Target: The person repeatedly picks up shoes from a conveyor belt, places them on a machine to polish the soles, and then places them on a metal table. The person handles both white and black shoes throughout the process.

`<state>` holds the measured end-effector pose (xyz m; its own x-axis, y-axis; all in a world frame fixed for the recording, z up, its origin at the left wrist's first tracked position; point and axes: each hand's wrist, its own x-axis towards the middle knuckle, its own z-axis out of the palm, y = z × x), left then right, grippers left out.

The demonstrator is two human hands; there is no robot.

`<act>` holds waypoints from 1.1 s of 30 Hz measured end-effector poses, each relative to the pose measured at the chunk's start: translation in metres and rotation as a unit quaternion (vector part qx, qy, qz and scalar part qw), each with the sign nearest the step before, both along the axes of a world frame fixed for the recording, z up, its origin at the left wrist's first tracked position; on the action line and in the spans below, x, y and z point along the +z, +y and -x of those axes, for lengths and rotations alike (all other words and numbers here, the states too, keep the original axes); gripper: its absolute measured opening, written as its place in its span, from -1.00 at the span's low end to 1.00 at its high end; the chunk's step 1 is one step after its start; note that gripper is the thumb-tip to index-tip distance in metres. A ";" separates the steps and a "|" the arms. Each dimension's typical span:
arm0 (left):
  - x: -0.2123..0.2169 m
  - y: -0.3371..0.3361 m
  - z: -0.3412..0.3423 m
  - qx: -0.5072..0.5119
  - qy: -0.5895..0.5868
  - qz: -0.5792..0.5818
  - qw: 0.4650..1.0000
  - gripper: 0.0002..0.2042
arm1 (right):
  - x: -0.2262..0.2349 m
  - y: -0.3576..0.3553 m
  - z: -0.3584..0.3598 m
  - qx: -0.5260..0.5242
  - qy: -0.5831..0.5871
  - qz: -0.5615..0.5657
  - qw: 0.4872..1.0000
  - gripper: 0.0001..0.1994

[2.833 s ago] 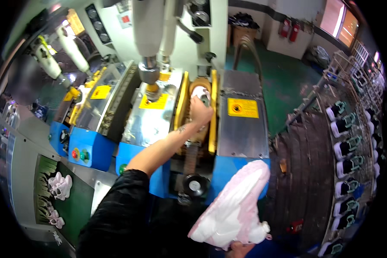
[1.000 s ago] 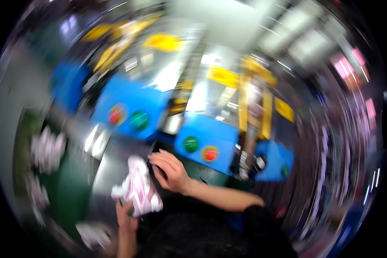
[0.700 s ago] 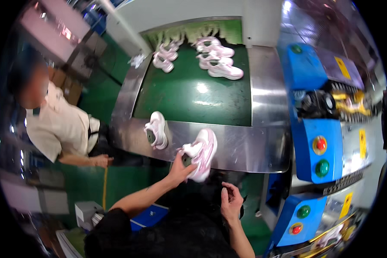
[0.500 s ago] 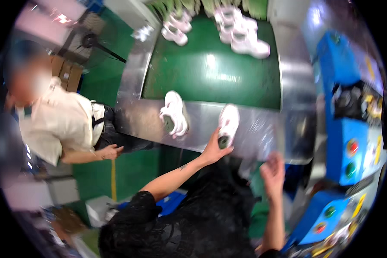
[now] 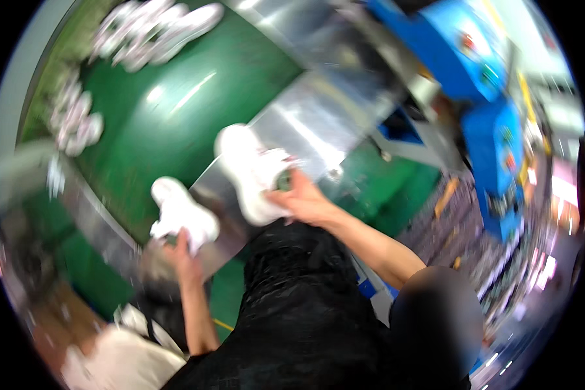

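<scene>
My right hand (image 5: pixel 300 198) grips a white sneaker (image 5: pixel 239 166) with pinkish tints by its opening. The sneaker is tilted over the steel ledge, its pale sole turned toward the left. My left hand (image 5: pixel 185 255) is closed on a second white sneaker (image 5: pixel 187 218), held by the heel end near the ledge and the green belt. Motion blur hides fine detail of both shoes, and I cannot tell whether either touches the metal.
The green belt (image 5: pixel 201 97) carries several white sneakers (image 5: pixel 162 32) at its far end. A steel ledge (image 5: pixel 318 107) borders it. Blue machines (image 5: pixel 494 130) with red and green buttons stand at the right. Another person in a cream shirt (image 5: pixel 123 357) is at the lower left.
The view has turned toward the right. My right hand, empty before, now holds a sneaker. My left hand still holds one, and the sneakers are no longer resting upright on the ledge.
</scene>
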<state>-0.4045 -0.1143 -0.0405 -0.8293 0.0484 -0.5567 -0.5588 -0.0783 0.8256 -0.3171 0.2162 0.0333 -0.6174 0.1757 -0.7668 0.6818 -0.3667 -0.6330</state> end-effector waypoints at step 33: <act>0.227 -0.214 -1.009 -0.944 0.222 -0.218 0.108 -0.22 | 0.154 -0.788 -0.953 -0.777 -0.464 -0.425 -0.007 -0.51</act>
<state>0.6050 -0.3282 0.1865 0.9481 0.3060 -0.0866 0.1698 -0.2570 0.9514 0.6357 -0.5721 0.1870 0.8245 -0.4211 0.3779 0.1277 -0.5121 -0.8494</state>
